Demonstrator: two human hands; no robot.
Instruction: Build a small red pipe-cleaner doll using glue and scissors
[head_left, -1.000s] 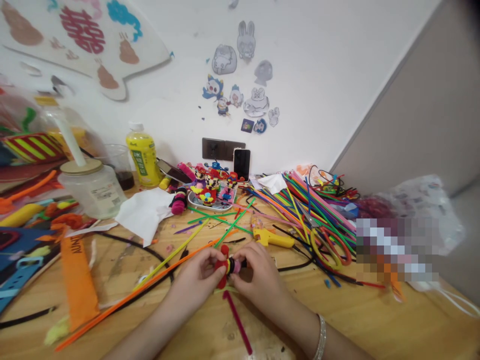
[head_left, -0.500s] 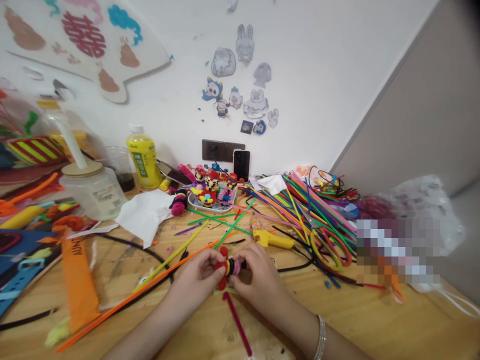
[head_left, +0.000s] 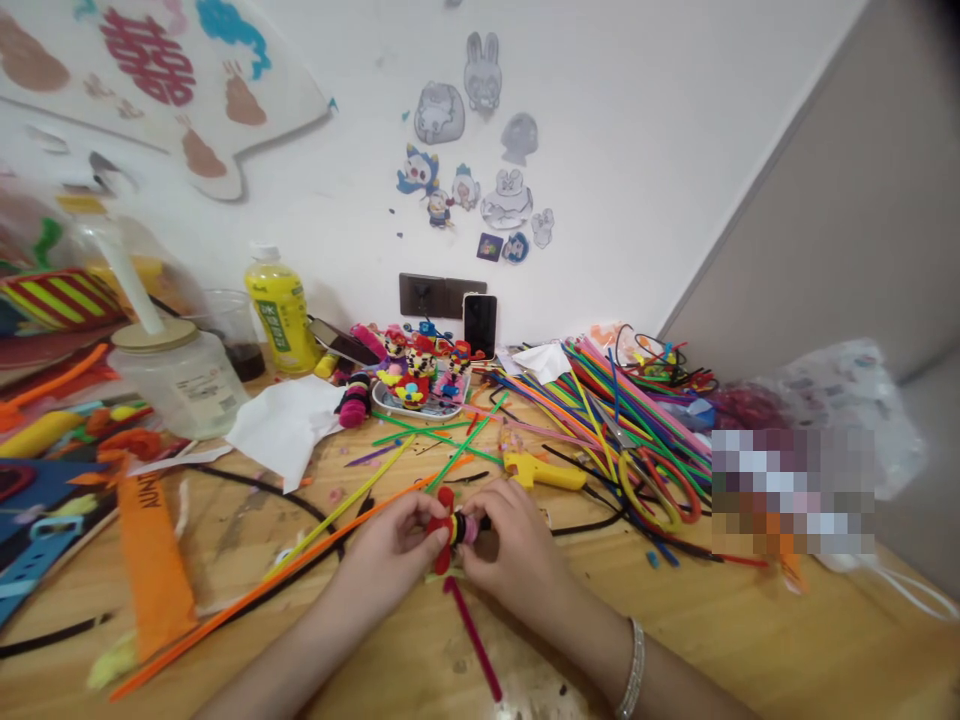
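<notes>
Between my two hands is a small pipe-cleaner figure (head_left: 460, 529), with red, yellow, black and pink parts, held sideways just above the table (head_left: 360, 660). My left hand (head_left: 401, 545) pinches its red end between thumb and fingers. My right hand (head_left: 514, 545) grips the pink and black end, and its fingers cover part of that end. Below the hands a dark pink pipe cleaner (head_left: 474, 640) lies on the wood. A yellow glue gun (head_left: 544, 471) rests just beyond my right hand.
Finished pipe-cleaner figures (head_left: 420, 370) stand in a tray at the back. To the right lie scissors (head_left: 660, 490) and a heap of coloured pipe cleaners (head_left: 600, 400). A yellow bottle (head_left: 281, 315), a lidded jar (head_left: 180, 385) and white paper (head_left: 285, 430) are at left.
The view has shifted slightly. Both hands keep their hold on the figure, and its red end is turned a little differently.
</notes>
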